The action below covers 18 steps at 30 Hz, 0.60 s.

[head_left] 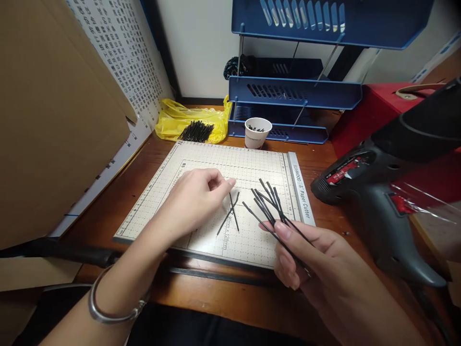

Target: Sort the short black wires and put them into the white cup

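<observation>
My right hand (306, 259) holds a loose bundle of thin black wire-like pieces (264, 204) between thumb and fingers, their thicker ends fanned out over the paper cutter board (201, 154). My left hand (201, 197) is over the middle of the board, thumb and index finger pinched together. The upper end of one thin black piece (235, 218) meets these fingertips. It crosses another black piece (224, 225) on the board. The left hand's other fingers are curled and partly hidden.
Behind the board stand a white paper cup (258, 134) with black bits inside and a yellow plastic bag (173, 115) under a pile of black pieces (197, 131). A blue tray rack (295, 91) is at the back. A dark heat gun (382, 202) lies at right, cardboard (54, 120) at left.
</observation>
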{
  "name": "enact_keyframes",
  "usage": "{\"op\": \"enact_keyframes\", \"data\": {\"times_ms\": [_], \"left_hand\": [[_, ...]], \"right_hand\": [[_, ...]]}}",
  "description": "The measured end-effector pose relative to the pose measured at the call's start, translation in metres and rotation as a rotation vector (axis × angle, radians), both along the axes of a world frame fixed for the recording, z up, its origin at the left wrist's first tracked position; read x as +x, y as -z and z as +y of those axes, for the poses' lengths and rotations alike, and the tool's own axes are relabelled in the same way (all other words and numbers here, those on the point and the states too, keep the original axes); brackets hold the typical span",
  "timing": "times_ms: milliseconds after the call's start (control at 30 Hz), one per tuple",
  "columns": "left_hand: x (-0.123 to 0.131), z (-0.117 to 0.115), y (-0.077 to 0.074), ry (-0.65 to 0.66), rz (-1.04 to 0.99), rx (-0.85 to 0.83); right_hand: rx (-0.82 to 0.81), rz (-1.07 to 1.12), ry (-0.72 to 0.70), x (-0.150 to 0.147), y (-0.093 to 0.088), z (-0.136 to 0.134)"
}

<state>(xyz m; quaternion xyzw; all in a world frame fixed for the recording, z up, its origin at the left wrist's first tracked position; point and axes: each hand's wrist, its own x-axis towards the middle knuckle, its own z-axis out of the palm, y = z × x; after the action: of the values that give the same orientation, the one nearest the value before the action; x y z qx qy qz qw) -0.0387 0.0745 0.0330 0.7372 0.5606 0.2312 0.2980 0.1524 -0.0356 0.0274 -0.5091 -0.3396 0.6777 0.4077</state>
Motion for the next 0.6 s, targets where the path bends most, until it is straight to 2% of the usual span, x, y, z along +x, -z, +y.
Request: {"op": "enact_keyframes", "data": {"times_ms": [67,133,267,333,433,600], "left_hand": [[0.005,-0.005,-0.001,-0.041,-0.036,0.069],[0.009,-0.012,-0.005,-0.051,-0.186,0.035],[0.017,-0.026,-0.011,0.103,-0.552,-0.246],[0.020,-0.030,-0.011,0.159,-0.673,-0.354],[0.023,-0.032,-0.008,0.168,-0.767,-0.430],[0.024,-0.031,-0.006,0.117,-0.793,-0.493]], "right_hand": [[-0.007,0.040,0.015,-0.001,0.000,0.000],[-0.009,0.080,0.022,-0.002,-0.001,0.001],[-0.012,0.119,0.009,-0.003,0.000,0.000],[-0.007,0.139,0.003,-0.005,0.001,0.001],[0.003,0.176,0.000,-0.006,0.001,0.001],[0.015,0.148,-0.014,-0.007,0.000,0.002]]}}
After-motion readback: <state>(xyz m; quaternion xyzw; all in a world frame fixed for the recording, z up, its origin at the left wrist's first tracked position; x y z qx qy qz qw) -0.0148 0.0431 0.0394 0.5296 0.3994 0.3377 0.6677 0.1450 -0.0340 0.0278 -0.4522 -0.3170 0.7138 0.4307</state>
